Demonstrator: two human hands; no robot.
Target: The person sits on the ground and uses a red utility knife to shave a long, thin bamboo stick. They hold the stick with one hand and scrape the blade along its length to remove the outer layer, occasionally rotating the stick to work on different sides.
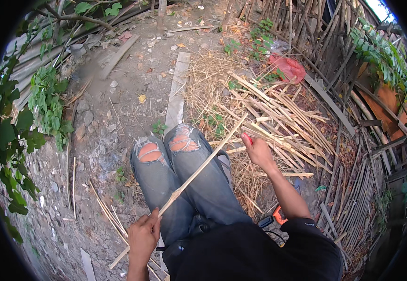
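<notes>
A long pale bamboo strip slants across my thighs, its far end up toward the right and its near end down at the left. My left hand is closed around its lower part, by my left thigh. Off to the strip's right, near its far end, my right hand is closed on a small red-handled tool. Only a bit of red shows past the thumb; the rest of that tool is hidden or too small to make out.
Beyond my right hand lies a heap of split bamboo strips on thin shavings. A grey plank stretches ahead of my knees. An orange-handled tool rests by my right hip. More strips lie left; a stick fence borders the right.
</notes>
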